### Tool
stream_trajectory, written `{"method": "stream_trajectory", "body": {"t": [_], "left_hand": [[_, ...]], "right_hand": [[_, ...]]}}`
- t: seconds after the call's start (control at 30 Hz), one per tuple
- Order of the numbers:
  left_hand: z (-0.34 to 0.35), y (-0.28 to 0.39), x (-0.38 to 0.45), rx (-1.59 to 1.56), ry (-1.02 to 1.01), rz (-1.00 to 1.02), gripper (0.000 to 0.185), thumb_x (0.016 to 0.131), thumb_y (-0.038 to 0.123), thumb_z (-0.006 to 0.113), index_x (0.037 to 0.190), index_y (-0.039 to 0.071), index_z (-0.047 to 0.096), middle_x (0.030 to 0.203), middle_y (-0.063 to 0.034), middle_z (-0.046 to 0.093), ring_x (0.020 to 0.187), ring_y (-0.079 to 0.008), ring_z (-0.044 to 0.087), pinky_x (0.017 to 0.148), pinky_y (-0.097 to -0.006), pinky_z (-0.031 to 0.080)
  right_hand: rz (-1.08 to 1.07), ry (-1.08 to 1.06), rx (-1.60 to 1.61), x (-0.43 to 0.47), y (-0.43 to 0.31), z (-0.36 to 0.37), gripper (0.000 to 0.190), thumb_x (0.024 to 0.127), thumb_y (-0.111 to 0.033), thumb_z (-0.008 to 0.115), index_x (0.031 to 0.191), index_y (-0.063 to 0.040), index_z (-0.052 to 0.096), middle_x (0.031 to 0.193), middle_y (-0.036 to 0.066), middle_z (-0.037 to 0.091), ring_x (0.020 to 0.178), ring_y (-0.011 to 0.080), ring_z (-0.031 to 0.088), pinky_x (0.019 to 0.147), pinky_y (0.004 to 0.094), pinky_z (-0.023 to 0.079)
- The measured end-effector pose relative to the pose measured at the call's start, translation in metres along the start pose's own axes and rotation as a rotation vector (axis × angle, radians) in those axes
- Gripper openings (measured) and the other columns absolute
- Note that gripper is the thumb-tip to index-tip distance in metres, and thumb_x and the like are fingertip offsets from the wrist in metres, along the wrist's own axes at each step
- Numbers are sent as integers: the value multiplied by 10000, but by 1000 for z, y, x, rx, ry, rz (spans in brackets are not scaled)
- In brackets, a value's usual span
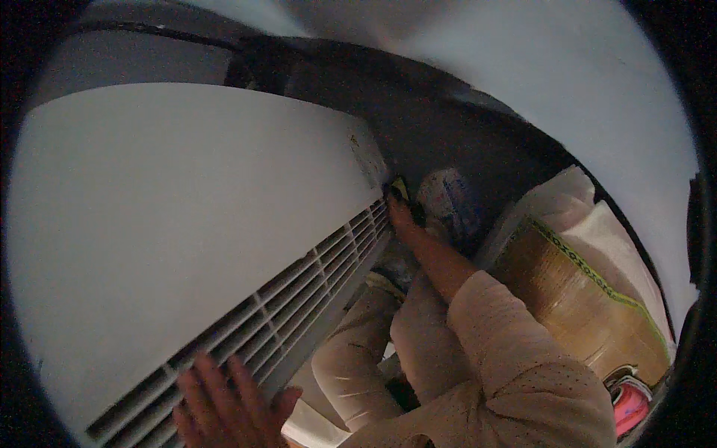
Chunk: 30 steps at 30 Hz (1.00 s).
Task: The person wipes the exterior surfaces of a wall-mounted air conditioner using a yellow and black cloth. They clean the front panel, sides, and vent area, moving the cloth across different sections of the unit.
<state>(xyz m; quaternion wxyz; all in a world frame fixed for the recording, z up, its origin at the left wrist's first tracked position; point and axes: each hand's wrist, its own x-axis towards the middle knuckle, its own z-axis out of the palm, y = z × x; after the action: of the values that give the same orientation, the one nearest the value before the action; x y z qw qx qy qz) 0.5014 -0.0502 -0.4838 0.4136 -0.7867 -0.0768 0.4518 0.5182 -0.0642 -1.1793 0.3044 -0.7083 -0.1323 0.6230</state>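
In front of me is the broad white casing [185,190] of what looks like an air conditioner unit. A slatted vent grille [313,269] runs along its near lower edge. My left hand [227,400] rests on the near end of the grille, palm down and fingers spread. At the far end, my right hand [399,210] reaches to the corner of the casing. A small dark thing and a yellowish patch [400,186] show by its fingers. Shadow and blur hide whether that hand grips anything.
A brown panel with a green patterned border [560,297] lies at the right, with pale cloth [608,229] behind it. Below it is a pink object [631,406]. A patterned bundle [445,196] sits beyond my right hand. My bent legs [358,358] are close to the grille.
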Motion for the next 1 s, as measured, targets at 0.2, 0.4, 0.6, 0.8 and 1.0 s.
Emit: {"method": "stream_trajectory", "body": {"t": [0.2, 0.4, 0.6, 0.8, 1.0], "left_hand": [[3, 27, -21, -81, 74, -216, 643, 946, 570, 415, 1190, 2, 591, 1327, -214, 536, 1269, -357, 486, 1076, -480, 348], [14, 35, -21, -141, 266, -282, 567, 901, 495, 535, 1184, 7, 598, 1261, -204, 578, 1206, -338, 528, 1049, -465, 366], [21, 32, -30, -485, 559, -153, 451, 781, 369, 662, 1103, 54, 633, 1198, -153, 600, 1214, -339, 510, 1061, -525, 343], [-26, -13, -107, -527, 538, -456, 469, 809, 430, 623, 1183, 146, 628, 1367, -92, 512, 1338, -288, 406, 1120, -625, 169], [-10, -54, -136, -211, 639, -563, 490, 815, 466, 612, 1180, 138, 621, 1349, -87, 532, 1314, -233, 442, 1104, -590, 220]], "right_hand": [[-497, -301, 57, -136, -78, -1, 607, 958, -462, 382, 1292, 33, 488, 1249, 282, 537, 1131, 406, 529, 962, 460, 385], [-556, -158, -327, -353, -241, -35, 445, 936, -306, 492, 1265, -7, 500, 1171, 299, 539, 1050, 418, 545, 901, 479, 459], [-639, -8, 226, -394, -236, 1, 451, 930, -287, 506, 1273, 6, 494, 1155, 303, 551, 1014, 415, 577, 865, 494, 485], [-406, -18, -290, -279, -201, -13, 549, 869, -211, 590, 1339, 24, 431, 1224, 217, 554, 1041, 340, 581, 872, 445, 485], [-343, -38, 212, -279, -202, -11, 544, 925, -274, 494, 1393, -14, 394, 1278, 196, 479, 1129, 329, 481, 966, 387, 378]]}}
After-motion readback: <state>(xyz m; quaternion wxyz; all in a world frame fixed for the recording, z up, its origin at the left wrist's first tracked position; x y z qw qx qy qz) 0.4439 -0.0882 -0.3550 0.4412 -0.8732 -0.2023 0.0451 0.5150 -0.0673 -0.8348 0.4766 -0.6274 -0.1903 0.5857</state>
